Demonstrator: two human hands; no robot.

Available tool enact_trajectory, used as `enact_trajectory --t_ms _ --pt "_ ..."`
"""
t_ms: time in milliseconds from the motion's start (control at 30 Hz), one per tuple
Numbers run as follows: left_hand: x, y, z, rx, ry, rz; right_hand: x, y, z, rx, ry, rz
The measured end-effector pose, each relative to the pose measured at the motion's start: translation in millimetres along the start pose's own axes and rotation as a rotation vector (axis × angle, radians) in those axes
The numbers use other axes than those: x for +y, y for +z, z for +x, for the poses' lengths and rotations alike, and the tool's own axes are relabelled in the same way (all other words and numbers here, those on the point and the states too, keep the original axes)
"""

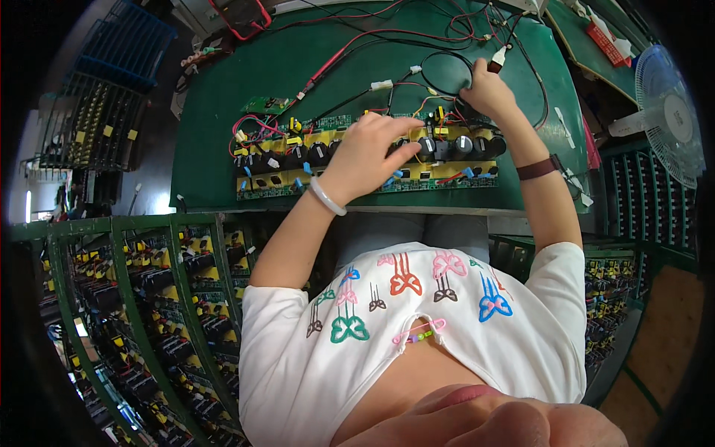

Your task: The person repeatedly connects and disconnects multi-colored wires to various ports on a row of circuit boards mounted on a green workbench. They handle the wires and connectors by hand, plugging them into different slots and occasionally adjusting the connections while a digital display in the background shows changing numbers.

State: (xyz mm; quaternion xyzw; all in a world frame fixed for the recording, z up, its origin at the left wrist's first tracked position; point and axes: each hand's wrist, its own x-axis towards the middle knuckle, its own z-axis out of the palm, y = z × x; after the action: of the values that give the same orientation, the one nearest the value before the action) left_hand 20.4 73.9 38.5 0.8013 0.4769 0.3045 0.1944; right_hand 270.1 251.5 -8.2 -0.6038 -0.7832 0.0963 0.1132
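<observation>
The circuit board (439, 168) is green and yellow, its capacitors (462, 145) mostly black; the shirt (387, 313) is white, patterned multicoloured.

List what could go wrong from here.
The black cable loop beside the right hand might snag on it. The left hand, spread over the circuit board, might bend a component. The white bangle, close to the board's near edge, could knock the blue parts.
</observation>
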Motion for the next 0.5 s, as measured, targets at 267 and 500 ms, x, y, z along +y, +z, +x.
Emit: enact_trajectory --t_ms 267,500 --pt "8.9 8.8 8.0 0.058 -0.072 -0.374 15.7 -1.0 17.7 0.328 -0.050 0.364" --pt "12.7 -30.7 -42.8 -0.006 -0.190 -1.085 -30.0 -77.6 -32.7 -0.106 -0.147 1.584"
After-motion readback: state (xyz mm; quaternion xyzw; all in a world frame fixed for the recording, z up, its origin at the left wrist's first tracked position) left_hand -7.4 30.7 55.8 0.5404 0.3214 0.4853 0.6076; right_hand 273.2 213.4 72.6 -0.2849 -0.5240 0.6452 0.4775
